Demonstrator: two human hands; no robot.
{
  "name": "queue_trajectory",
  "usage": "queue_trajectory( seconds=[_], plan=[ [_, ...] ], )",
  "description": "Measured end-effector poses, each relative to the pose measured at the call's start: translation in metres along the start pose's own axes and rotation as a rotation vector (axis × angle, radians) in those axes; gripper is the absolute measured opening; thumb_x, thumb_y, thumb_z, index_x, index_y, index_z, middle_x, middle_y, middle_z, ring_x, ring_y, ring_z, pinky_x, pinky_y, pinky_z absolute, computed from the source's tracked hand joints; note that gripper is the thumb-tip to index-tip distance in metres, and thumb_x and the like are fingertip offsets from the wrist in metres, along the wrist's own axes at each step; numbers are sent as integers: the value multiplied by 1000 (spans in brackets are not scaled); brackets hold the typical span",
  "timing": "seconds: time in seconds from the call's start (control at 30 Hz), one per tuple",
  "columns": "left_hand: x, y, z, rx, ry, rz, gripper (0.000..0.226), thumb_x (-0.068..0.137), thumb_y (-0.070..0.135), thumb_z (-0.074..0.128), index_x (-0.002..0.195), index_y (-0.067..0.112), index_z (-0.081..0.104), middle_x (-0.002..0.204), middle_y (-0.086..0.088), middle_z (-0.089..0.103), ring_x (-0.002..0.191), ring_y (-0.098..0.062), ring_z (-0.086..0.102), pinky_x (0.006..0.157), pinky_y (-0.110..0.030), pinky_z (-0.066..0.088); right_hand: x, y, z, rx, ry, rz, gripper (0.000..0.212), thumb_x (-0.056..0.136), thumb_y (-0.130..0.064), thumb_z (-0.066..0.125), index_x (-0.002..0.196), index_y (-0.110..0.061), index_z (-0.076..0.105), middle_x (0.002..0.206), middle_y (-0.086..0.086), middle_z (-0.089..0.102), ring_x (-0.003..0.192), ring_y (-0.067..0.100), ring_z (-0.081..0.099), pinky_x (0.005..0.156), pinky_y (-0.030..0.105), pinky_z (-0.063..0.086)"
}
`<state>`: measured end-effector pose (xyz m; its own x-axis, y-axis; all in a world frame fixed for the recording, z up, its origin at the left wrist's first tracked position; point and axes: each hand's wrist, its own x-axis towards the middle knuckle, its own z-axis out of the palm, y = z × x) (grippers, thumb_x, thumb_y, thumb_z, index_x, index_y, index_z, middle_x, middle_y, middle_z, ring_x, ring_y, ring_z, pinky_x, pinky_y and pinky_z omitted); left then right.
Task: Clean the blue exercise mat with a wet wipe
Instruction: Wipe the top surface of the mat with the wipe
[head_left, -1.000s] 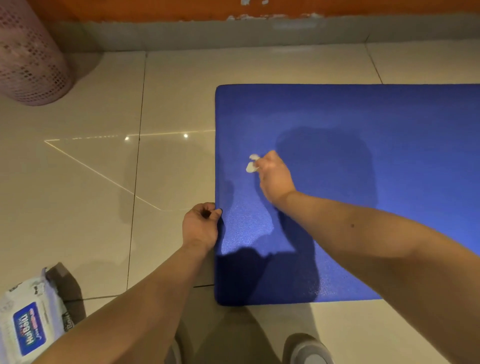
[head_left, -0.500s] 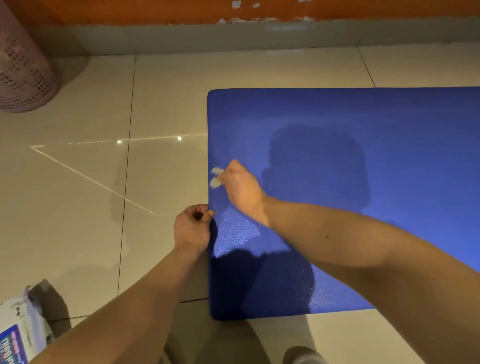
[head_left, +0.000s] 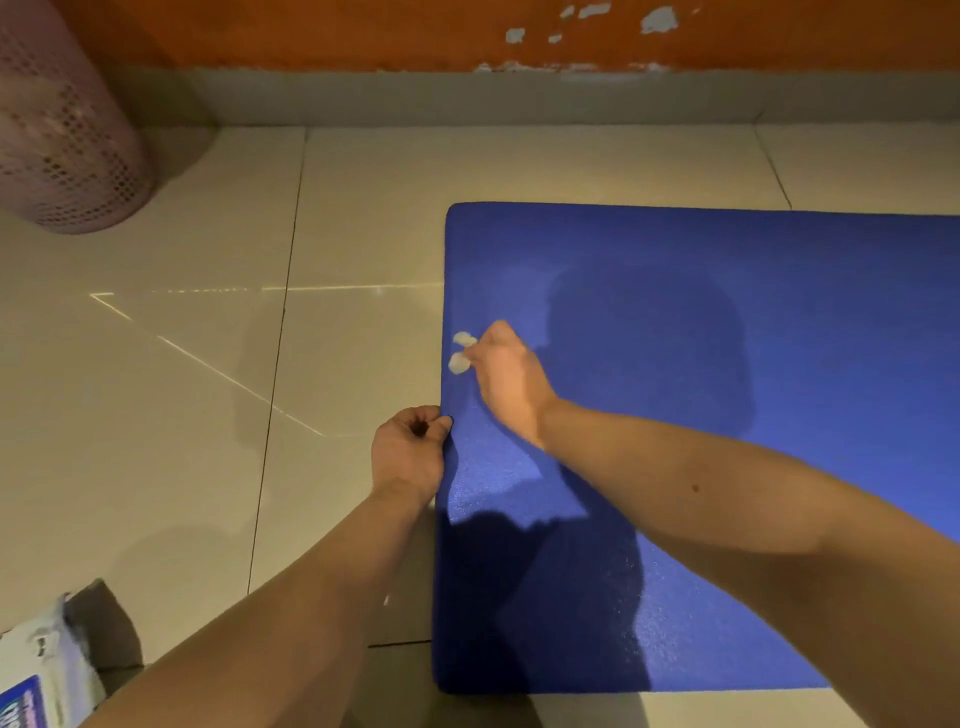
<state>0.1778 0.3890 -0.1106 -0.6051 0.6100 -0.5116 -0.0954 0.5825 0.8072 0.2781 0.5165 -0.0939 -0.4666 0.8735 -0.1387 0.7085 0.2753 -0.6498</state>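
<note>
Here, the wet-wipe pack (head_left: 31, 680) lies well left of your fingers. Your left hand (head_left: 410, 452) curls its fingers round the left edge of the blue exercise mat (head_left: 727, 364). Just beyond, your right hand (head_left: 506, 374) pinches the crumpled wet wipe (head_left: 460, 353) on the mat near that edge. A pink mesh basket (head_left: 62, 130) stands far beyond.

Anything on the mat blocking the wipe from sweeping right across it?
Nothing visible. The wet wipe, in the right hand, is at the left edge of the blue mat; rightward, only shadows fall on it.
</note>
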Motion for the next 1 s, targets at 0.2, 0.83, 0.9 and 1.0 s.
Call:
queue_trajectory(
  seconds=[0.2, 0.83, 0.9, 1.0],
  plan=[
    [15, 10, 5, 40, 29, 8, 9, 91, 23, 72, 91, 14, 73, 86, 1, 74, 76, -17, 66, 82, -34, 57, 39, 12, -36, 81, 168, 259, 12, 96, -14, 43, 86, -22, 44, 103, -9, 74, 83, 19, 56, 67, 33, 39],
    [37, 32, 13, 74, 68, 60, 9, 91, 21, 72, 91, 13, 72, 81, 5, 69, 77, -15, 63, 78, -24, 47, 49, -21, -23, 285, 98, 276, 21, 94, -8, 43, 81, -25, 45, 101, -4, 64, 86, 17, 44, 64, 26, 33],
    [39, 34, 15, 78, 63, 54, 11, 90, 22, 73, 88, 11, 72, 81, 1, 71, 74, -16, 62, 77, -28, 51, 32, -20, -9, 770, 65, 379, 17, 97, -12, 44, 83, -23, 44, 103, -8, 63, 86, 14, 44, 70, 25, 36],
    [43, 34, 16, 87, 57, 47, 12, 89, 23, 74, 86, 11, 72, 81, -1, 73, 70, -15, 61, 76, -32, 53, 36, -22, 2, 55, -35, 94, 19, 100, -20, 47, 83, -28, 43, 95, -13, 52, 86, 11, 44, 79, 25, 38]
  ],
)
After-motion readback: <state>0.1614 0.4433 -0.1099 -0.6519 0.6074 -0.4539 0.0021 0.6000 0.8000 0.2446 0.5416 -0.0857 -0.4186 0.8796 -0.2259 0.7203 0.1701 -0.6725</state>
